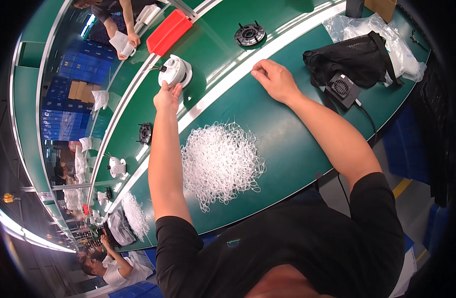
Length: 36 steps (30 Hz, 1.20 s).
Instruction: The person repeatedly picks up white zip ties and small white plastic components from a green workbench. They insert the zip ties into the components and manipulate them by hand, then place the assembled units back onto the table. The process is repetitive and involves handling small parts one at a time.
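My left hand [167, 97] reaches forward over the green conveyor belt, its thumb and fingers on the near edge of a round white plastic housing [172, 71]. Thin wires and a dark connector stick out from the housing's left side. My right hand [276, 80] is by the metal rail at the table's far edge, fingers curled in; whatever they hold, if anything, is hidden. Between my forearms a heap of thin white loops [223, 161] lies on the green table [287, 144]. A black round part with prongs [249, 35] sits on the belt ahead of my right hand.
A red tray [169, 32] stands beyond the housing, near a co-worker's hands [131, 42] holding a white part. Another black round part [145, 133] and white housing [117, 166] lie leftward. At right are a black mesh bag [347, 57], clear plastic and a small corded fan [342, 89].
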{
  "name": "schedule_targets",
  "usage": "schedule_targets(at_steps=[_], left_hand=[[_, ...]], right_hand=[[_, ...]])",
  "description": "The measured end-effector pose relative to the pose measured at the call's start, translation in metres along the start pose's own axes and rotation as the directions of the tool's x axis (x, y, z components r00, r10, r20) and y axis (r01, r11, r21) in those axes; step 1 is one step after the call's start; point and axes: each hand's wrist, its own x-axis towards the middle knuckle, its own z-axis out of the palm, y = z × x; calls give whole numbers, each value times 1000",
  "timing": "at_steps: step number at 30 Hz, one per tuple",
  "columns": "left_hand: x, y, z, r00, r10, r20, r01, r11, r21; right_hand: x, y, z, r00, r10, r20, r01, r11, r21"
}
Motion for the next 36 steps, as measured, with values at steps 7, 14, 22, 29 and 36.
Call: schedule_targets(at_steps=[7, 14, 22, 29, 36], left_hand=[[-112, 12, 15, 796, -257, 548, -272, 657, 703], [-157, 8, 26, 706, -365, 607, -575, 205, 792], [-145, 5, 14, 672, -404, 620, -419, 483, 769], [-147, 11, 17, 712, -395, 581, -294, 584, 757], [-157, 13, 24, 754, -203, 625, -145, 876, 460]], right_hand=[[-3, 2, 3, 999, -35, 22, 36, 999, -33], [-3, 1, 0, 999, -27, 46, 29, 998, -58], [-2, 2, 1, 997, -28, 68, 33, 997, -76], [-1, 0, -2, 990, -73, 124, 86, 991, -102], [-7, -20, -3, 984, -152, 90, 142, 983, 113]])
